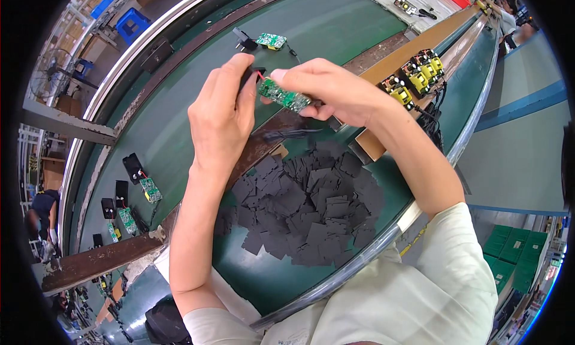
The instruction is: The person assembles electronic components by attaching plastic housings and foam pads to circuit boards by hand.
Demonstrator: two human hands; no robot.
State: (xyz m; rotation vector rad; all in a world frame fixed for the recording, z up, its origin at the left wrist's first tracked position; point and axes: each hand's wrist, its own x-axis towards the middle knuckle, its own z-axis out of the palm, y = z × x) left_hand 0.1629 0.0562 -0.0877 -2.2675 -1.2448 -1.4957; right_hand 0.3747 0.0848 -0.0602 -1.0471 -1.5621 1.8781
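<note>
Over the green conveyor belt [179,96], my left hand [218,120] closes around a black plastic plug housing [255,73], mostly hidden behind the fingers. My right hand [338,93] pinches a green circuit board [281,95] by its far-right end and edges. A short red wire runs between housing and board. Below both hands spreads a loose heap of thin black sheets [311,207], some overlapping, some standing on edge. Just beyond my fingers, another black plug housing [244,41] lies on the belt beside a second green board [271,41].
Several housings wired to boards [151,190] lie on the belt at left. To the right, boards with yellow transformers [419,75] and black cables stand beside a cardboard strip [369,142]. People work at far left and top right. Green boxes [514,248] are stacked at lower right.
</note>
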